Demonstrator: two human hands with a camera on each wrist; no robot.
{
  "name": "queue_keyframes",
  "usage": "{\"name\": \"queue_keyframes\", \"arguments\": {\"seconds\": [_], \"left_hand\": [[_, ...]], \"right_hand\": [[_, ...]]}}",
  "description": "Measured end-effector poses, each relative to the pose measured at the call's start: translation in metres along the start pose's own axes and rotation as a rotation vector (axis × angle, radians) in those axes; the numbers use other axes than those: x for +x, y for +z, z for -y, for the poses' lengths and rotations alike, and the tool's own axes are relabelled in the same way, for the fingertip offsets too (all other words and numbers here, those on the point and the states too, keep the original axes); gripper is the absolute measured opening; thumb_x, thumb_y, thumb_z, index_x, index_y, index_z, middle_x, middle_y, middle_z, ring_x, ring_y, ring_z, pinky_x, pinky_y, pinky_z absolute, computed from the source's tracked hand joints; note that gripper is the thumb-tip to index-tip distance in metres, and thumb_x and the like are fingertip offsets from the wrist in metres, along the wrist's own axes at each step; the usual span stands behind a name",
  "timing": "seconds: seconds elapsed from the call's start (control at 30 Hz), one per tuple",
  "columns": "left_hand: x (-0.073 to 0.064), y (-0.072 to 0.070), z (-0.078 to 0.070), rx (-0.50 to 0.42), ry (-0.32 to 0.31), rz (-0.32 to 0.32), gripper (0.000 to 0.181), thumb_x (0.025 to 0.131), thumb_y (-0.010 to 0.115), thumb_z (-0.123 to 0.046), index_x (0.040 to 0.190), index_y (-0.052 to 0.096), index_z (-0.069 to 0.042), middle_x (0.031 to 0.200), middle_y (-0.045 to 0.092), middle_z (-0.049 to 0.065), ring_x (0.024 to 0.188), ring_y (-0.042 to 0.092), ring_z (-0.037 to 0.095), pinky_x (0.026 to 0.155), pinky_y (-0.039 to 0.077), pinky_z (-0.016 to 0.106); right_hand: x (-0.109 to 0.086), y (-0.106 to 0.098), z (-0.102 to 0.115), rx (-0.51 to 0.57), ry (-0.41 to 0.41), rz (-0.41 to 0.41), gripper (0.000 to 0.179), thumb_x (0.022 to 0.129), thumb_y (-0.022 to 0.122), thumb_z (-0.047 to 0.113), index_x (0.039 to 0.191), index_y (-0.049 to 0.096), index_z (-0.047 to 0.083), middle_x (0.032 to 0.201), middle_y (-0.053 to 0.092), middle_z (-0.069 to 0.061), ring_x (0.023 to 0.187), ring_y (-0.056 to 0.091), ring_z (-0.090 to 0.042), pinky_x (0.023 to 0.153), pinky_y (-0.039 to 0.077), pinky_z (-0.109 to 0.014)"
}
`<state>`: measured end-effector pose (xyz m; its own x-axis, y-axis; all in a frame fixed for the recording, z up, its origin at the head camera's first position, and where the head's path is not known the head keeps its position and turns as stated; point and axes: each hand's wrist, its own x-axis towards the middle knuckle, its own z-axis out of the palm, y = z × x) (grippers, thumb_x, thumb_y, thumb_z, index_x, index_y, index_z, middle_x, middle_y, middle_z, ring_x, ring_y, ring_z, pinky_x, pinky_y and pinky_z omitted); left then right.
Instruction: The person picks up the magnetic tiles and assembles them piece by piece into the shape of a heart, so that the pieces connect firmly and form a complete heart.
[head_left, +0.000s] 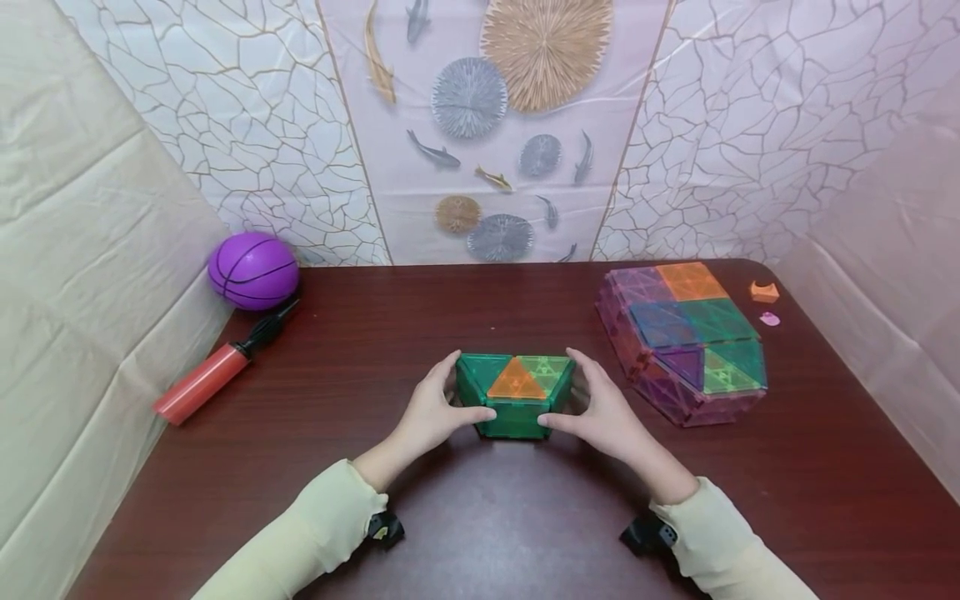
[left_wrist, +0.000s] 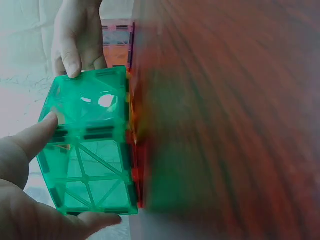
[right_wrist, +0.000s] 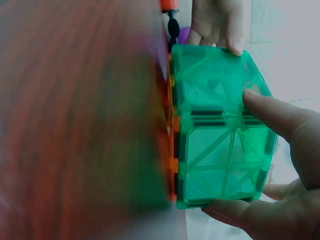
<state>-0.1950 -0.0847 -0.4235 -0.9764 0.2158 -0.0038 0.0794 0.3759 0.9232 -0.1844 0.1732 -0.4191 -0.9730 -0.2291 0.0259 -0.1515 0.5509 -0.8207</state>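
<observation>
In the middle of the head view is a half-hexagon block of magnetic tiles [head_left: 514, 421], with green square sides and a top of green, light-green and orange triangles. My left hand [head_left: 433, 406] grips its left end, thumb on the front face and fingers at the far corner. Mirroring it, my right hand [head_left: 600, 408] holds the right end, its thumb also on the front. Both wrist views show the green side tiles [left_wrist: 100, 172] between thumb and fingers. Red and orange tile edges [right_wrist: 175, 160] run along the underside, right at the tabletop.
To the right stands a larger magnetic-tile structure [head_left: 693, 321] in purple, orange, blue and green. Beyond it lie an orange piece [head_left: 764, 292] and a small pink piece [head_left: 769, 318]. A purple ball [head_left: 253, 271] and a red hand pump [head_left: 206, 383] occupy the table's left side.
</observation>
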Motion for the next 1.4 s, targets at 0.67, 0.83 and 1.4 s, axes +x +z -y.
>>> {"name": "queue_keyframes", "arguments": {"seconds": [0.67,0.83,1.4], "left_hand": [[0.021,0.021,-0.003,-0.176,-0.002,0.062,0.074,0.085,0.075,-0.016,0.147,0.036,-0.006,0.141,0.049,0.016,0.125,0.053,0.03,0.089,0.053,0.038],[0.044,0.032,-0.004,-0.234,-0.004,0.13,0.071,0.086,0.074,-0.024,0.147,0.04,-0.011,0.142,0.051,0.008,0.131,0.048,0.024,0.1,0.046,0.041],[0.107,0.083,-0.018,-0.332,-0.124,0.07,0.058,0.091,0.067,-0.035,0.143,0.047,-0.015,0.143,0.049,0.005,0.13,0.047,0.02,0.102,0.044,0.04]], "right_hand": [[-0.009,-0.009,-0.002,-0.302,-0.02,-0.166,0.09,0.074,0.082,0.043,0.142,0.039,0.001,0.132,0.05,-0.021,0.1,0.056,-0.032,0.081,0.05,-0.048],[-0.01,-0.016,-0.006,-0.367,-0.085,-0.246,0.074,0.075,0.083,0.034,0.132,0.052,0.0,0.124,0.054,-0.019,0.093,0.058,-0.03,0.079,0.051,-0.048],[0.008,-0.049,-0.028,-0.673,-0.429,-0.423,0.041,0.072,0.084,0.014,0.108,0.072,-0.001,0.111,0.067,-0.016,0.105,0.057,-0.037,0.094,0.039,-0.056]]}}
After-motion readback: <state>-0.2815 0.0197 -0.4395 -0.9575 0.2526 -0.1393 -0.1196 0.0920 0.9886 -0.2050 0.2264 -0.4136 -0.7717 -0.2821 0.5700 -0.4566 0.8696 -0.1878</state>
